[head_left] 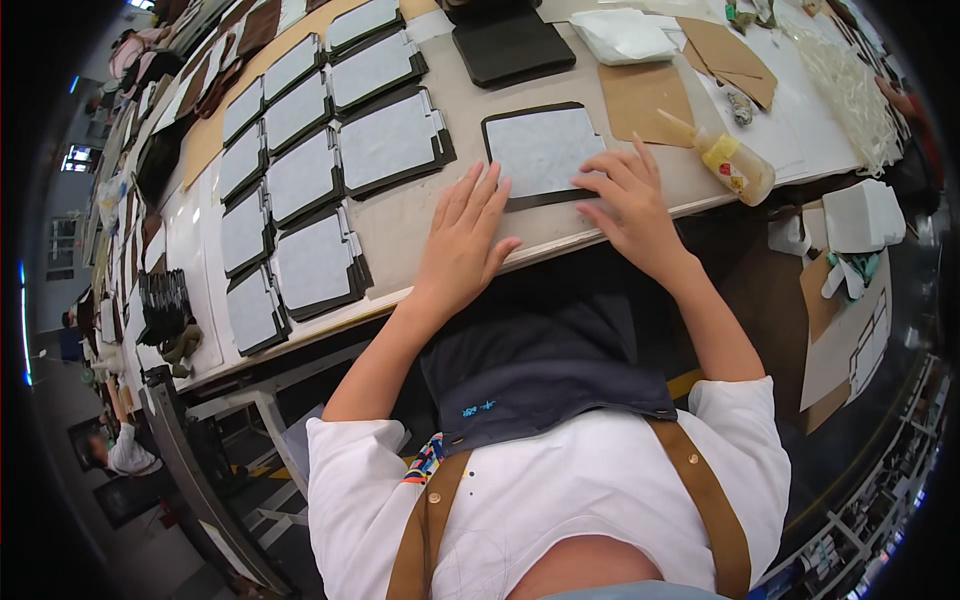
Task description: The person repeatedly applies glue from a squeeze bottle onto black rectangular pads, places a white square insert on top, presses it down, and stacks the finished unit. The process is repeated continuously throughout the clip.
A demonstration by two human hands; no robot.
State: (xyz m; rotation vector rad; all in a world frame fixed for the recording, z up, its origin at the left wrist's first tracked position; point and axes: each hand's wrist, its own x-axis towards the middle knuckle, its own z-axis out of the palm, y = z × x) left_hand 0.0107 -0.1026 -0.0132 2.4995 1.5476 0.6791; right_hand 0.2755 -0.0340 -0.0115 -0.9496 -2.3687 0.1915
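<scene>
Between my hands lies a flat black piece (543,155) with a pale grey-white sheet on its face, near the table's front edge. My left hand (463,235) rests at its left side, fingers stretched out and slightly apart, the fingertips by its left edge. My right hand (630,195) is over its right edge, fingers spread and bent, thumb lower down; no object shows in its grasp. Whether the right fingertips press on the sheet or hover just above it, I cannot tell.
Rows of similar pieces (392,140) cover the table to the left. Behind stands a black pile (510,45). At right are a brown board (645,100), a squeeze bottle with a yellow label (737,165) and a white packet (622,36). Other people work far left.
</scene>
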